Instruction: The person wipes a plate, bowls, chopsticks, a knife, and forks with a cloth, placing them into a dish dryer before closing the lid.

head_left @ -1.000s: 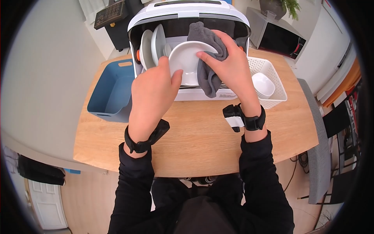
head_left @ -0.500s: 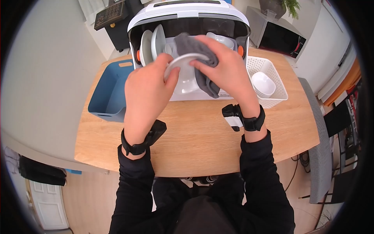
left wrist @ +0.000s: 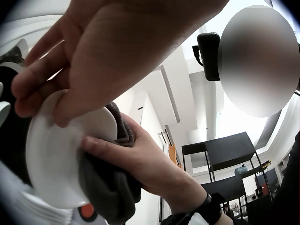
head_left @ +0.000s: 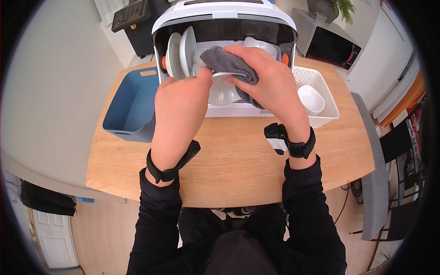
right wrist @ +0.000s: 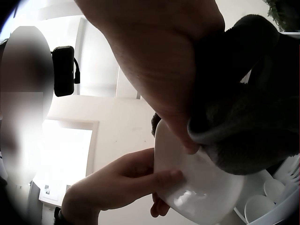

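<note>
A white bowl [head_left: 223, 91] is held tilted in front of the open white dish cabinet [head_left: 238, 110]. My left hand [head_left: 180, 103] pinches its left rim, thumb on the inside, as the left wrist view shows. My right hand [head_left: 273, 82] grips the right side through a grey cloth [head_left: 224, 62], which is folded over the rim. In the right wrist view the right thumb presses on the bowl [right wrist: 201, 187] beside the dark cloth [right wrist: 248, 126]. White plates [head_left: 188, 50] stand upright at the cabinet's left, and another white bowl [head_left: 260, 46] lies behind the right hand.
A blue basket [head_left: 130, 103] stands on the wooden table [head_left: 229, 160] at the left. At the right a white perforated basket [head_left: 327, 98] holds white bowls [head_left: 311, 98]. Behind it is a microwave [head_left: 327, 46]; a grey bench [head_left: 369, 174] is beside the table's right edge.
The bowl has been tilted and turned between the hands, its rim now nearly edge-on. The cloth has moved down and left with the right hand, uncovering the bowl behind. Both hands keep their hold.
</note>
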The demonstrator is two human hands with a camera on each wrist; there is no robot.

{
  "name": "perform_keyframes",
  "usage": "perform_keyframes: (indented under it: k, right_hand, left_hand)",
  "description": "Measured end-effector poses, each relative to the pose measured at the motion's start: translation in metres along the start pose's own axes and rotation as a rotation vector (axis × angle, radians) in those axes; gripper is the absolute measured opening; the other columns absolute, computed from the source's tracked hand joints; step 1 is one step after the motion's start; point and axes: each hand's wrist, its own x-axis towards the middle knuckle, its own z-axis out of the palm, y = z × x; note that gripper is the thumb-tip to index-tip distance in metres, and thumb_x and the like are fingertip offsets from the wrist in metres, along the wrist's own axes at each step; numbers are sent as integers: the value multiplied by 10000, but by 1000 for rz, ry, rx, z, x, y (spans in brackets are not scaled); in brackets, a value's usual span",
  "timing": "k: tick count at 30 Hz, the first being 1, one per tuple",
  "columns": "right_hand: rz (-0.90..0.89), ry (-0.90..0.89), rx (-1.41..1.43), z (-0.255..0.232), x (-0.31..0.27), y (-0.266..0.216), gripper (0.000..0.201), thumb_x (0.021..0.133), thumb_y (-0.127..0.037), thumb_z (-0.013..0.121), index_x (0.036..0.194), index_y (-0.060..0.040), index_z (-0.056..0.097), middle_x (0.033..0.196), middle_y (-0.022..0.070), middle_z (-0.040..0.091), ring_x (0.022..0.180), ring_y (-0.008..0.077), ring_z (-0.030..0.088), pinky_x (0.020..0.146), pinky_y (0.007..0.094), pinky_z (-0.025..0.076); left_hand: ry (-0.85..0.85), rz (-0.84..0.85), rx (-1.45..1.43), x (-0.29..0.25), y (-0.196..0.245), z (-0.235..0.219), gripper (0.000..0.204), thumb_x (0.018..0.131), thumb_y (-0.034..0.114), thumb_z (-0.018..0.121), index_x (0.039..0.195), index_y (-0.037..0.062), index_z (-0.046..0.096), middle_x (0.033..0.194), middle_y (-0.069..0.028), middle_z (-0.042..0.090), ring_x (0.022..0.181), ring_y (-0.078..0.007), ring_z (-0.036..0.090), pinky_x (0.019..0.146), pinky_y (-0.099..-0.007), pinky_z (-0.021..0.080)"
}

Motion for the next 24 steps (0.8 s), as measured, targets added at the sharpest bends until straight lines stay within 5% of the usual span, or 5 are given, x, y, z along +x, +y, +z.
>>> perform_keyframes:
  k: [6, 9, 13, 15, 24]
  right_hand:
    - [60, -31, 595, -17, 1, -1, 507, 819, -307, 779, 1264, -127, 616, 1156, 57, 674, 1016, 186, 659, 878, 291, 511]
    - [231, 13, 687, -27, 4, -1, 472, 857, -294, 755, 1259, -82, 626, 1170, 75, 668, 1044, 160, 629, 912, 281, 484]
    - [116, 19, 564, -21, 6, 5, 438, 909, -304, 700, 1279, -83, 621, 1140, 57, 668, 1035, 142, 609, 904, 273, 479]
    - [229, -30, 742, -24, 6, -1, 451, 925, -332, 680, 1277, -58, 617, 1106, 58, 665, 1013, 135, 604, 889, 270, 479]
    - [524, -202, 882, -27, 7, 2, 519, 937, -463, 627, 1169, 2, 642, 972, 48, 639, 910, 107, 577, 800, 260, 477]
  left_hand:
    - [319, 68, -60, 17, -22, -1, 127, 834, 98, 662, 959, 119, 651, 706, -36, 617, 714, -241, 626, 734, -359, 460]
    - [379, 101, -180, 20, -20, 1, 264, 781, 26, 682, 1021, 133, 660, 744, -20, 625, 755, -230, 620, 779, -370, 468]
    - [535, 198, -164, 26, -11, 7, 371, 709, -27, 693, 1029, 156, 654, 796, 5, 644, 765, -210, 615, 865, -380, 470]
    - [586, 210, -120, 24, -9, 10, 419, 679, -41, 694, 1040, 169, 655, 832, 17, 657, 774, -194, 614, 912, -394, 460]
    - [622, 216, -132, 25, -8, 18, 403, 696, -31, 683, 1038, 181, 660, 847, 30, 666, 781, -163, 617, 956, -415, 430]
